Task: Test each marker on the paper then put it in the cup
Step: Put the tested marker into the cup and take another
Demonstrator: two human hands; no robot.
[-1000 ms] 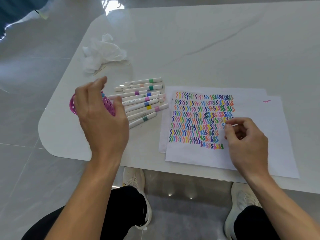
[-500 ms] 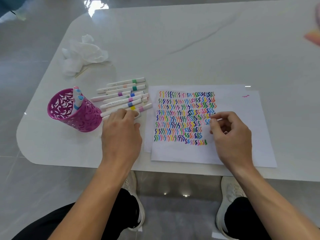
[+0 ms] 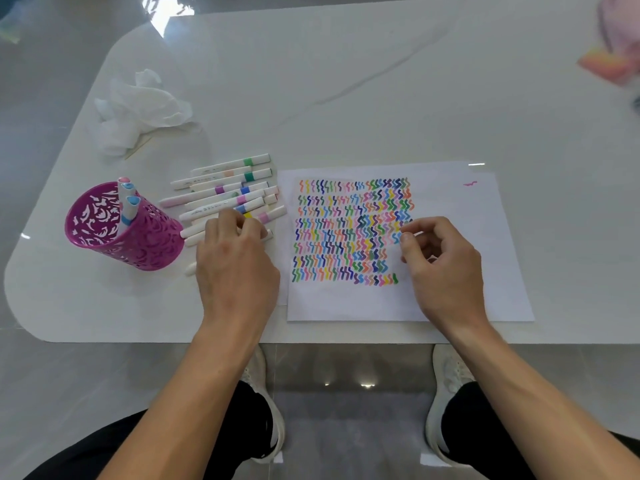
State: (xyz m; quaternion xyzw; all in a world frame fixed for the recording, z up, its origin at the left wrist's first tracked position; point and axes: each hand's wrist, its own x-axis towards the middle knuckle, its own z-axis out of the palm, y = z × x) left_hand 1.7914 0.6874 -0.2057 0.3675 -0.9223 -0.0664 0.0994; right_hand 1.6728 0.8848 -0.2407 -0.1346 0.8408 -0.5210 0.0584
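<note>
A magenta cut-out cup stands tilted at the near left of the table, with two markers upright in it. Right of it lies a pile of white markers with coloured bands. My left hand lies over the pile's near side, fingers curled down onto a marker; one white marker end pokes out from under the palm. The white paper carries rows of coloured squiggles. My right hand rests on it, thumb and forefinger pinched together, nothing seen in them.
Crumpled white tissue lies at the far left of the white table. A blurred pink and orange object is at the far right edge. The table's near edge runs just under my wrists, with my shoes on the floor below.
My left hand has moved away from the cup and come down onto the near markers of the pile. The right hand has stayed on the paper. The camera has shifted.
</note>
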